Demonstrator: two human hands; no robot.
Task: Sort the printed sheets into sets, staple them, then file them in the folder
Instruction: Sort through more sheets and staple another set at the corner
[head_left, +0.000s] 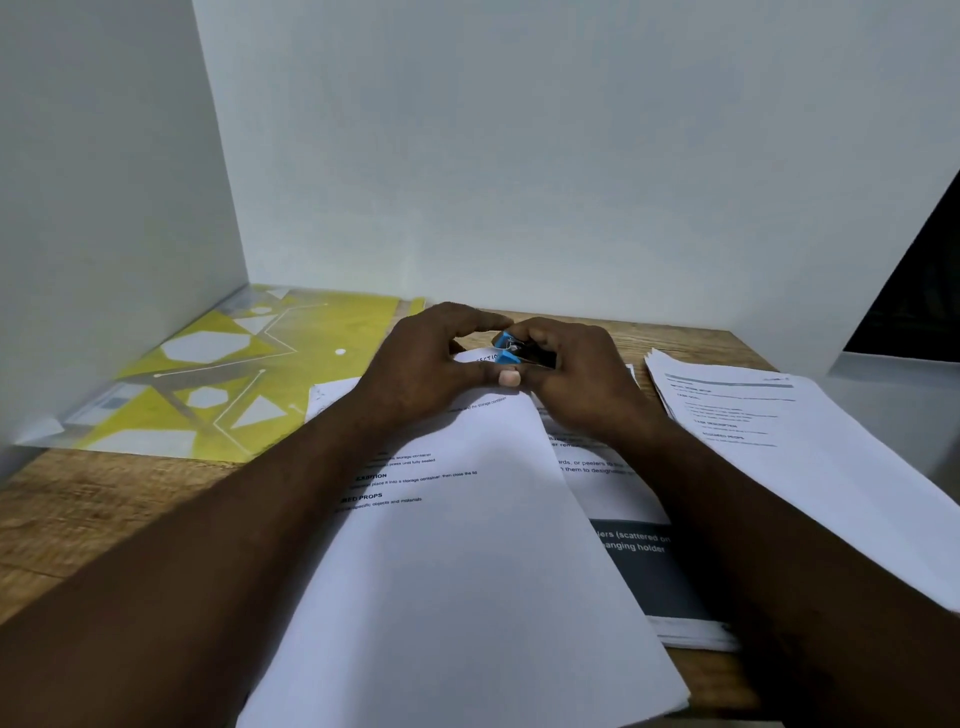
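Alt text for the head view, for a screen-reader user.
A person's right-hand grip holds a blue stapler at the far edge of a set of sheets that the left-hand grip pinches. A yellow folder lies left on the wooden table, another paper stack right.

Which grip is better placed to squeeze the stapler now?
Right. The right grip wraps the blue stapler at the top edge of the sheets, while the left grip pinches those sheets steady beside it.
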